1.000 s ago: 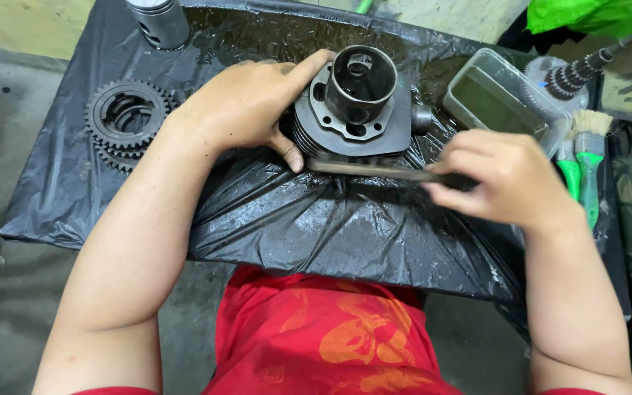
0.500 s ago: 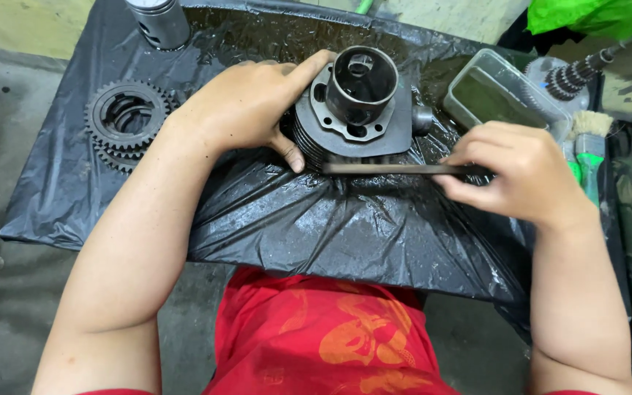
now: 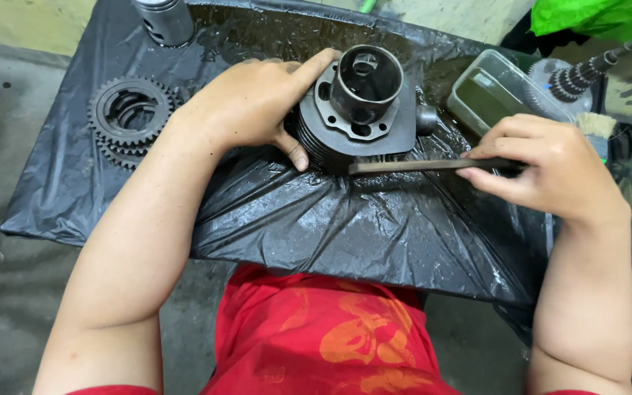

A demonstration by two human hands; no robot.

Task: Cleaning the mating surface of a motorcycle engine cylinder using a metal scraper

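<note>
A dark grey finned metal engine cylinder [image 3: 360, 110] stands bore-up on a wet black plastic sheet [image 3: 316, 219] spread over the counter. The left hand [image 3: 254, 102] wraps its grip around the cylinder's left side, forefinger along the top flange, thumb pressed low on the fins. The right hand [image 3: 550, 164] pinches a long flat dark metal file [image 3: 418, 166], whose tip touches the cylinder's lower front edge. A stack of toothed steel gears [image 3: 127, 117] lies well left; a clear rectangular plastic tub [image 3: 488, 95] sits just right of the cylinder.
</note>
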